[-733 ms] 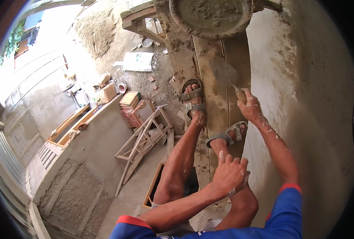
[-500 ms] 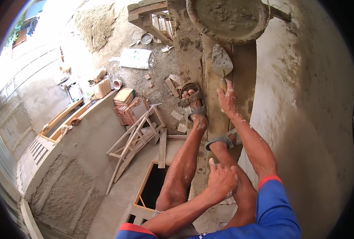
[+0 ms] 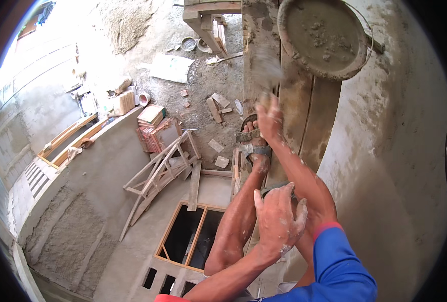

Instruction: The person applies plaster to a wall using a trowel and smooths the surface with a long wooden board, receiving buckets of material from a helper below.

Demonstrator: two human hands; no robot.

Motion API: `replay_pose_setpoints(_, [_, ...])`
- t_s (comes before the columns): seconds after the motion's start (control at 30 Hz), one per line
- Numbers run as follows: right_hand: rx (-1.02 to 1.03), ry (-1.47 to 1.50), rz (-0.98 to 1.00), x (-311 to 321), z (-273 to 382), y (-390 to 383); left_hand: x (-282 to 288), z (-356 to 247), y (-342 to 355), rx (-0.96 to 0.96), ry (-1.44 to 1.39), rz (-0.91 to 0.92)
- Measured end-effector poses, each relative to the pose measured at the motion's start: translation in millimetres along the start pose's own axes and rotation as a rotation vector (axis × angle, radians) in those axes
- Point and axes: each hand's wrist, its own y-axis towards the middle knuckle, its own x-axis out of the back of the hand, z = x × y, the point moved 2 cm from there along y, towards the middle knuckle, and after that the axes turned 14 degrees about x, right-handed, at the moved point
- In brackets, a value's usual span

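Observation:
My right hand (image 3: 270,118) grips the handle of a trowel (image 3: 267,70), whose blade is smeared by motion above the planks. It is just beyond my sandalled foot (image 3: 254,143). To the right of the trowel, a round bucket (image 3: 282,31) of grey wet mortar (image 3: 326,38) stands at the far end of the planks (image 3: 295,103). Nearer to me, my left hand (image 3: 281,219) hovers over my legs with its fingers apart and nothing in it. Dried mortar specks both hands and arms.
A partly plastered wall (image 3: 389,166) rises on the right. Below on the left are a wooden trestle (image 3: 163,176), stacked reddish tiles (image 3: 155,133) and a wood-framed dark opening (image 3: 181,234). A white sack (image 3: 170,68) and brick pieces lie on the ground. A wooden stand (image 3: 211,22) is beside the planks.
The trowel, lying flat on the planks before, has swung left and blurred in my right hand. My left hand has risen and spread its fingers. The bucket now appears lower and farther right.

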Motion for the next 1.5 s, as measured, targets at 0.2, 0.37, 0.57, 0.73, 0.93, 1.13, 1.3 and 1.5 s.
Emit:
replay_pose_setpoints(0.2, [-0.033, 0.059, -0.287, -5, -28, 38, 15, -10, 5, -0.040, -0.162, -0.045])
replay_pose_setpoints(0.37, [-0.034, 0.092, 0.030, -21, 33, 142, 23, -3, 8, 0.013, -0.298, -0.173])
replay_pose_setpoints(0.57, [0.027, 0.014, -0.274, -20, 0, 157, 21, -6, 12, 0.037, -0.395, -0.178])
replay_pose_setpoints(0.73, [0.185, -0.193, 0.181, 3, 30, 160, 18, -12, 7, 0.023, -0.357, -0.164])
replay_pose_setpoints(0.93, [0.252, -0.108, 0.394, 103, 108, 24, 10, -9, 7, 0.132, -0.438, -0.099])
replay_pose_setpoints(1.13, [0.272, -0.664, 0.306, 297, 148, 23, -12, -24, -3, 0.112, -0.402, -0.005])
replay_pose_setpoints(1.3, [0.434, -1.021, 0.265, 347, 90, 122, -38, -32, -8, 0.078, -0.366, 0.068])
replay_pose_setpoints(1.5, [-0.289, -0.610, 0.455, 268, 93, 145, -41, -30, -4, 0.058, -0.333, 0.158])
